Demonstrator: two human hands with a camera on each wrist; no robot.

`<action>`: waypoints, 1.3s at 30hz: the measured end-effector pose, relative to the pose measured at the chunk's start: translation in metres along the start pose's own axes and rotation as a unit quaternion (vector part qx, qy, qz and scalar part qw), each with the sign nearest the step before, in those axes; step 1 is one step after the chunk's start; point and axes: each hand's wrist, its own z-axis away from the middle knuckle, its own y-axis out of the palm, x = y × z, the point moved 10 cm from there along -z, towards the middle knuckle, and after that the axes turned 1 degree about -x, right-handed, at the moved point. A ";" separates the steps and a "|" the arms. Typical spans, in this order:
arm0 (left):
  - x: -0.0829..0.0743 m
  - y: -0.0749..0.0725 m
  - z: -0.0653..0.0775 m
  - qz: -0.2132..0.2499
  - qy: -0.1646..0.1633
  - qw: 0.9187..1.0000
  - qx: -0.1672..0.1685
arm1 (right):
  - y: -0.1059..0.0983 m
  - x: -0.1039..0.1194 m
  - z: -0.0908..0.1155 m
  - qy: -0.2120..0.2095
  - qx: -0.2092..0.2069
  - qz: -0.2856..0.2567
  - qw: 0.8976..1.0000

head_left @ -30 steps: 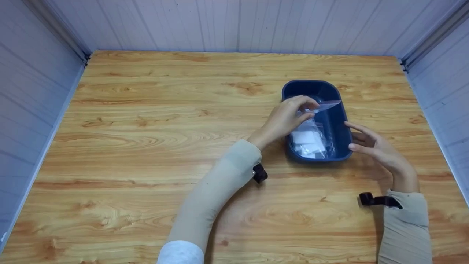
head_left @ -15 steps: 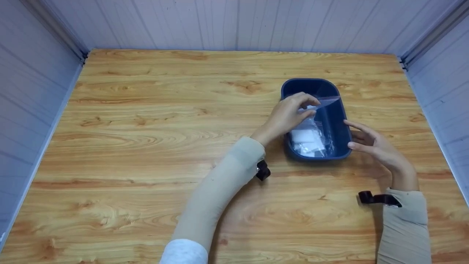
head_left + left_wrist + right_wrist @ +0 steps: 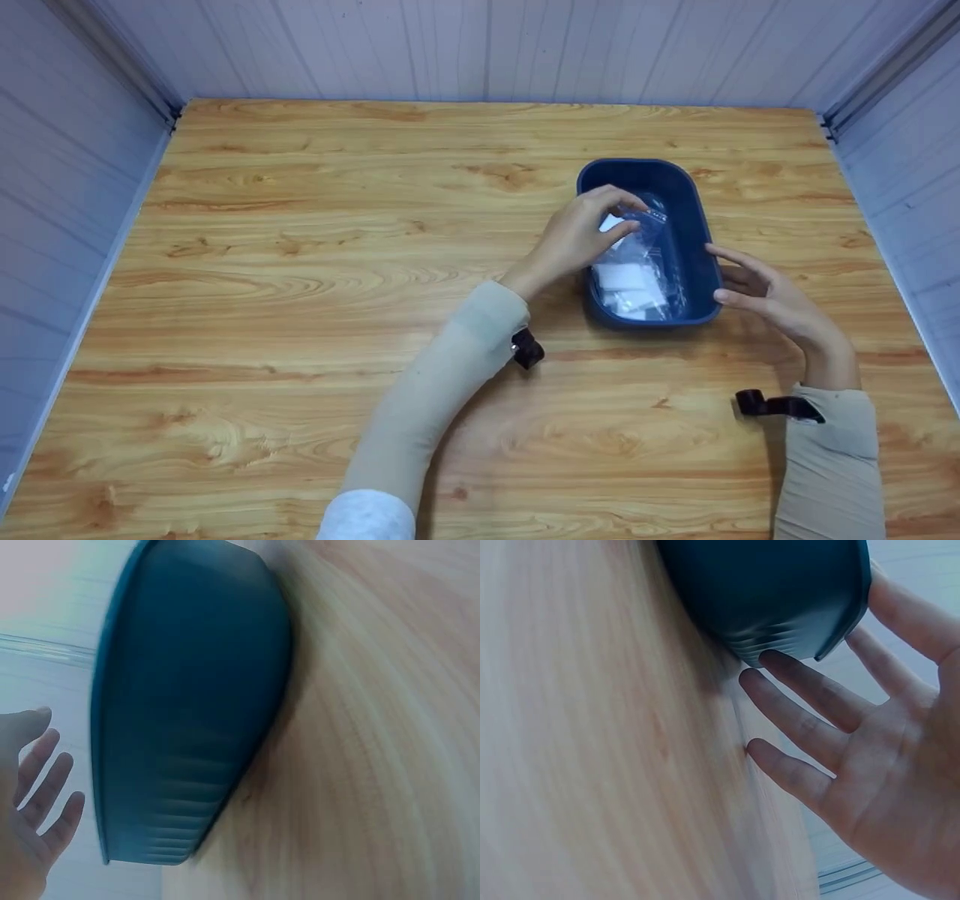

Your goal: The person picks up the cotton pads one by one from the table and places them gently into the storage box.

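Note:
A dark blue plastic bin [image 3: 694,259] stands at the right of the table, with several clear zip bags [image 3: 634,289] inside that hold white pieces. Above the bin's left part is my left hand [image 3: 581,229], thumb and fingers apart over the topmost bag [image 3: 649,225]. In the left wrist view this hand [image 3: 34,802] shows spread fingers with nothing between them, beside the bin's rim. My right hand [image 3: 772,296] rests thumb and fingertips against the bin's right side. The right wrist view shows its fingers [image 3: 802,720] mostly straight and spread, the thumb at the rim.
The wooden table [image 3: 300,315] reaches to pale panel walls [image 3: 450,52] at the back and both sides. A black wrist camera [image 3: 529,349] sits on the left sleeve and another camera [image 3: 754,403] on the right.
My left hand has let go of the zip bag and drawn slightly left. The bag's top edge has dropped into the bin. My right hand stays at the bin's side.

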 end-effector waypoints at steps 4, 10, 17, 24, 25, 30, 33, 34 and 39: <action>-0.003 -0.005 0.004 0.008 -0.012 1.000 0.010 | 0.000 0.000 0.001 0.005 -0.002 0.011 1.000; -0.006 -0.013 0.012 0.001 -0.019 1.000 0.014 | 0.000 0.003 0.001 0.011 -0.005 0.044 0.999; -0.004 -0.025 0.024 -0.024 -0.022 0.999 0.023 | 0.000 0.007 0.000 0.016 -0.001 0.090 0.996; 0.000 -0.044 0.039 -0.021 -0.013 1.000 -0.002 | 0.001 0.013 0.000 -0.009 -0.002 0.061 0.998; 0.001 -0.047 0.042 -0.022 -0.012 1.000 -0.004 | 0.001 0.014 0.001 -0.010 -0.002 0.058 0.998; 0.010 -0.056 0.056 -0.029 -0.018 0.999 -0.010 | 0.001 0.014 0.002 -0.003 -0.002 0.064 0.998; 0.014 -0.062 0.064 -0.029 -0.023 0.999 -0.010 | 0.001 0.014 0.002 -0.006 -0.003 0.067 0.998; 0.015 -0.063 0.066 -0.031 -0.028 0.999 -0.008 | 0.000 0.014 0.002 -0.008 -0.004 0.068 0.998; 0.021 -0.073 0.076 -0.036 -0.046 0.998 -0.009 | 0.000 0.017 0.001 -0.017 -0.008 0.063 0.998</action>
